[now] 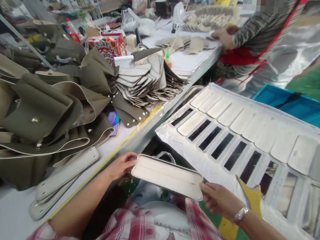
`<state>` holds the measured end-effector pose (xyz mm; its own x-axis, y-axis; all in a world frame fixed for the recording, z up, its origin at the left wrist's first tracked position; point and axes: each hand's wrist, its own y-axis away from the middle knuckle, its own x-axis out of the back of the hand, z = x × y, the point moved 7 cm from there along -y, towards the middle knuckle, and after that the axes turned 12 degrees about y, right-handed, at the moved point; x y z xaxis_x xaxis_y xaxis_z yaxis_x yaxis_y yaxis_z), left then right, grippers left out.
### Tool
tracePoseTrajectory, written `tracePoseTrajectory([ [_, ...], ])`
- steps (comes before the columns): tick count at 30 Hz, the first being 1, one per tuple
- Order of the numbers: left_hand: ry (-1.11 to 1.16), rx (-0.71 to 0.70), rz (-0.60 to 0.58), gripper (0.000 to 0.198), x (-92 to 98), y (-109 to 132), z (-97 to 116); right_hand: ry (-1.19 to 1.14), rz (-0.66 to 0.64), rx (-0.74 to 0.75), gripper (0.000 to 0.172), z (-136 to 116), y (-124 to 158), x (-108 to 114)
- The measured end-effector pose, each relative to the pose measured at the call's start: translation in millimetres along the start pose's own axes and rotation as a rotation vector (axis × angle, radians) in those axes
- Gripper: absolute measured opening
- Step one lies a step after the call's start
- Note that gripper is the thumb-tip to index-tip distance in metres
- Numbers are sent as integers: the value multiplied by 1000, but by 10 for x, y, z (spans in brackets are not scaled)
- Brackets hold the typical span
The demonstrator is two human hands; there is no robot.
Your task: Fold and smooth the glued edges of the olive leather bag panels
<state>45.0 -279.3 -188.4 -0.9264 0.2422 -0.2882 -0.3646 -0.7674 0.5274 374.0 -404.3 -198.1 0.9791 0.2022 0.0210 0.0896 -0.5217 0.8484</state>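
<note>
Between my two hands is a long cream-coloured panel (168, 176) with dark edges and a crease along its length, held nearly level above my lap. My left hand (123, 165) pinches its left end. At the other end, the fingers of my right hand (216, 197) close on the right edge. To the right lies a white slotted rack (192, 145) with a row of pale rounded panels (246, 124) along its far half. On the table at my left rest pale strips with metal studs (65, 174).
Olive-green bag bodies (37, 113) are heaped on the left table, beside a stack of pale flaps (141, 77). A small green-tipped bottle (167, 57) stands behind them. A co-worker (253, 38) is at the far table end. A blue crate (297, 106) sits beyond the rack.
</note>
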Motion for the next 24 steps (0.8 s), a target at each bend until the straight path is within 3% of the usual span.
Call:
tracePoseTrajectory([
  [4,-59,44,-23,44,-97,-11,-57,44,-22,-11,34,-27,46,52],
  [10,-361,29,-56,43,-75,-151,21,87,-46,-118,31,-167,-33,152],
  [14,-425,-16,-35,47,-10,-216,109,57,-85,-82,35,-224,-89,126],
  [17,-512,66,-175,51,-83,-232,210,102,-49,-12,35,-184,-90,160],
  [20,-796,-14,-310,49,-393,-250,457,222,-9,131,31,-158,-68,218],
  [22,-975,-187,-375,50,-804,-278,616,318,114,333,32,-254,-20,299],
  [24,-1050,-305,-509,52,-1333,-307,619,393,269,553,42,-405,78,364],
])
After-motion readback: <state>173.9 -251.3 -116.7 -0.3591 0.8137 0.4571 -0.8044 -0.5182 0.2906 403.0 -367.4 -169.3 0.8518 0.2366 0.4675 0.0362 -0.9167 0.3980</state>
